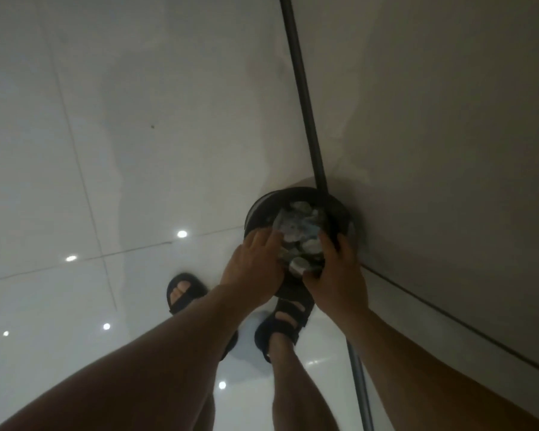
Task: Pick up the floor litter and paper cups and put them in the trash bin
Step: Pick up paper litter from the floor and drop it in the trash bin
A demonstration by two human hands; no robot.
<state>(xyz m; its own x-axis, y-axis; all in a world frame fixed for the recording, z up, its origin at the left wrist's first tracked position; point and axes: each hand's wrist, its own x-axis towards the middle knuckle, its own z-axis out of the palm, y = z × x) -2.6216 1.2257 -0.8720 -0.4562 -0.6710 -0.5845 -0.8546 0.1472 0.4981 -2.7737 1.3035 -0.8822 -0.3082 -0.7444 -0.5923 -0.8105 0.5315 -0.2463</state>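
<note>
Round black plastic trash bin (255, 213) against wall, brimful of crumpled pale paper litter (302, 237). Left hand (252, 265) flat, fingers straight over near rim; right hand (336, 275) fingers bent at rim, grip unclear.

Pretty dim shot overall, grey and murky. Left of the fingers (263, 241) the glossy floor (44, 181) throws back small round light spots (182, 234) as hard white glare. Just past the fingertips the stuff in the trash bin (255, 209) is soft and smeary, barely any detail. Below the fingers the forearms (168, 353) go dark, and the wide lens bends the tile lines (84, 188) out toward the edges.
</note>
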